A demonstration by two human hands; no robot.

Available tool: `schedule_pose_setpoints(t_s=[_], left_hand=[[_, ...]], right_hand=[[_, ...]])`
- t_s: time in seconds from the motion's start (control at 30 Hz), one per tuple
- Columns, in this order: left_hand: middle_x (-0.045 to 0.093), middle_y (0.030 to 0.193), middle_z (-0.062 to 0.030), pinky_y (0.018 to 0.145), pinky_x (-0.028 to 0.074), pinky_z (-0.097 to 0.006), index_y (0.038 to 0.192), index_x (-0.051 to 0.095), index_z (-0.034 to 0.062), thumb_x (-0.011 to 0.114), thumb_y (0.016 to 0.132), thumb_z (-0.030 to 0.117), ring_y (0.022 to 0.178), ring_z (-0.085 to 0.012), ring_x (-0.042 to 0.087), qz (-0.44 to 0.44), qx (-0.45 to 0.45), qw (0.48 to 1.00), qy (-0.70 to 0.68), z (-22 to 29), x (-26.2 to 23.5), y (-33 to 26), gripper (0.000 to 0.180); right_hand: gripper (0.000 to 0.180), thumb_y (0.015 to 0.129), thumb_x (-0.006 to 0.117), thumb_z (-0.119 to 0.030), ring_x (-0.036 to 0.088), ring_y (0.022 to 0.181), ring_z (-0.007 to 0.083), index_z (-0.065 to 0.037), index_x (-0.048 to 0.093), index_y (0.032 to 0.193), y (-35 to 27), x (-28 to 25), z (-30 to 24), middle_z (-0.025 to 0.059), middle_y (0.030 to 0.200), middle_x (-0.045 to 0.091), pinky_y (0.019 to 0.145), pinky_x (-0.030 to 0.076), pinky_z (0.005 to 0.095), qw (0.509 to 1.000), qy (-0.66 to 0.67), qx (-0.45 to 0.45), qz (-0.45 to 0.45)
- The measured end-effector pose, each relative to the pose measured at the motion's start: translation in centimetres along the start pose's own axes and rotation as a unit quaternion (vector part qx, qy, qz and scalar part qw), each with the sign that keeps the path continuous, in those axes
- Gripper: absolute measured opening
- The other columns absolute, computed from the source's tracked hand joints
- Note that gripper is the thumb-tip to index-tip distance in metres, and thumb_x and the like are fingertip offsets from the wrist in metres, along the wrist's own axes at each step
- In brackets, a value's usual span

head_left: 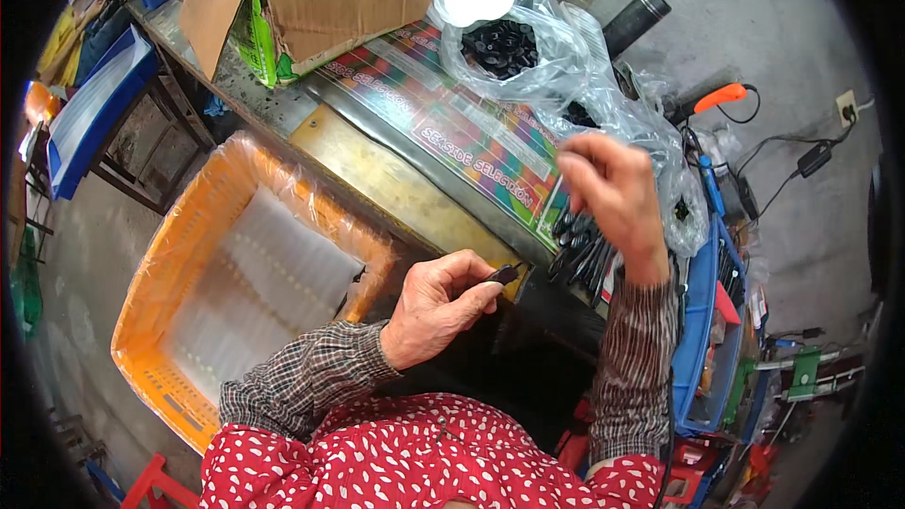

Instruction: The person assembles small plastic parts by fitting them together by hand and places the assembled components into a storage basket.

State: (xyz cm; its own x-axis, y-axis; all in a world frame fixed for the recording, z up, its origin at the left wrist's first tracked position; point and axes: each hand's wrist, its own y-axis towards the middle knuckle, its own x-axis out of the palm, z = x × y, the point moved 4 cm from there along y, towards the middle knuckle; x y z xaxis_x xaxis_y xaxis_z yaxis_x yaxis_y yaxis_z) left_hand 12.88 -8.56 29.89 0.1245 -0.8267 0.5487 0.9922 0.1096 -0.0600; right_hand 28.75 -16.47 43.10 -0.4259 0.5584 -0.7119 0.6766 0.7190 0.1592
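Note:
My left hand (434, 309) pinches a small black plastic piece (505, 274) between thumb and forefinger, just past the bench's near edge. My right hand (615, 196) is raised to the right, with its fingers curled in and slightly blurred by motion. Whatever those fingers hold, if anything, cannot be made out. Beneath that hand lies a pile of slender black parts (577, 253) on the bench. Beyond it, a clear plastic bag (556, 85) contains many small black pieces (500, 47).
At my left stands an orange crate (156, 320) lined with clear plastic, with translucent sheeting inside. An open cardboard box (349, 5) rests on the far bench, beside a printed colourful sheet (443, 123). To the right are a blue bin (699, 330), an orange-handled tool (718, 97) and cables.

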Motion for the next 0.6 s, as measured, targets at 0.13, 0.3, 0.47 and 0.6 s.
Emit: schedule_pose_setpoints(t_s=[0.13,0.3,0.47,0.6], left_hand=[[0.059,0.071,0.0008,0.049,0.037,-0.016,0.091,0.059,0.0001,0.060,0.089,0.008,0.057,-0.0009,0.048,0.027,0.007,0.999,0.020,1.1,-1.6,0.1,0.008],[0.059,0.072,0.0007,0.055,0.041,-0.016,0.092,0.059,-0.0006,0.060,0.089,0.007,0.063,-0.0018,0.052,0.033,0.026,0.999,0.026,2.0,-2.7,0.2,0.008],[0.060,0.073,-0.0003,0.060,0.045,-0.017,0.092,0.060,-0.0015,0.060,0.088,0.006,0.068,-0.0030,0.056,0.040,0.025,0.998,0.036,1.9,-3.6,0.4,0.008],[0.061,0.073,-0.0004,0.060,0.045,-0.017,0.093,0.060,-0.0023,0.061,0.088,0.006,0.067,-0.0032,0.056,0.037,0.026,0.998,0.049,2.2,-3.8,0.6,0.010]], right_hand=[[0.017,0.081,0.061,-0.013,0.062,0.060,0.0184,0.000,0.068,0.089,7.7,0.4,2.1,0.0120,0.075,0.065,0.057,0.048,0.0304,0.988,-0.122,-0.066,0.066],[0.016,0.079,0.062,-0.016,0.063,0.083,0.0291,-0.007,0.070,0.089,13.5,1.9,4.3,0.0130,0.088,0.065,0.074,0.048,0.0384,0.948,-0.275,-0.121,0.101],[0.018,0.078,0.066,-0.020,0.061,0.086,0.0319,-0.004,0.069,0.085,17.0,4.5,5.9,0.0151,0.090,0.061,0.077,0.047,0.0420,0.924,-0.357,-0.116,0.079],[0.026,0.077,0.068,-0.026,0.061,0.088,0.0330,-0.002,0.067,0.086,18.7,6.1,7.0,0.0160,0.091,0.061,0.076,0.048,0.0428,0.894,-0.438,-0.080,0.036]])
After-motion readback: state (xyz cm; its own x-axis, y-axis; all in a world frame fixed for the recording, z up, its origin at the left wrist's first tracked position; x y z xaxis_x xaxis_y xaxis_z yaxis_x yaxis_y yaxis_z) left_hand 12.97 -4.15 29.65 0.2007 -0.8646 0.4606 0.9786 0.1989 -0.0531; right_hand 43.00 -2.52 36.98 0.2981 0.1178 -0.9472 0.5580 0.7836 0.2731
